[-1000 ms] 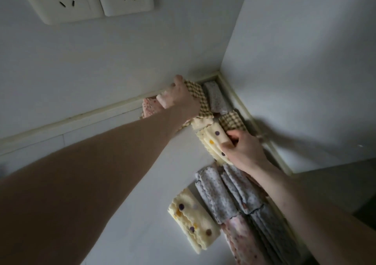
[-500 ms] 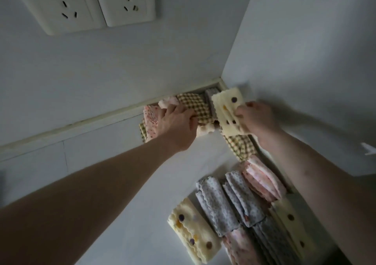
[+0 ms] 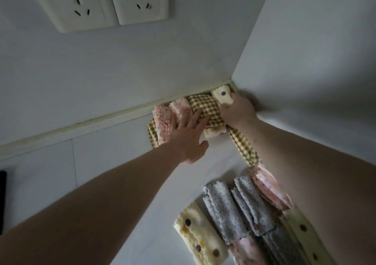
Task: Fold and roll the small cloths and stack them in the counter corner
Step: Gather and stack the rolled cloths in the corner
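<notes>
Dotted roll: cream roll with dark dots (image 3: 222, 97) now sits in the far counter corner, against the wall joint and just beside the checked roll (image 3: 205, 110). Half a second earlier it was held above the stack, short of the corner.
Right hand: right hand (image 3: 237, 111) grips the dotted roll, fingers (image 3: 232, 96) curled round its near end. Whether the roll already rests on the stack or is still carried cannot be told.
Left hand: left hand (image 3: 188, 136) lies flat with fingers spread and straight, pressing the pink rolls (image 3: 173, 114) and the edge of the checked roll. It holds nothing. Its position on the stack matches the earlier frame.
Meaning for task: judged as the placing step, nearly complete for this piece; release remains.
Remaining stock: grey rolls (image 3: 234, 207), a pink roll (image 3: 268, 187), a second dotted piece (image 3: 200, 236) and a checked strip (image 3: 244, 146) lie on the counter (image 3: 114, 142), well apart from the corner, so several pieces appear unplaced.
Hidden: lower layers of the stack are covered by both hands; the grey roll seen earlier beside the corner is no longer visible.
Cut off: rolls at the bottom right run under the right forearm and out of frame; their count cannot be told.
Lighting: dim; fabric prints are hard to resolve.
</notes>
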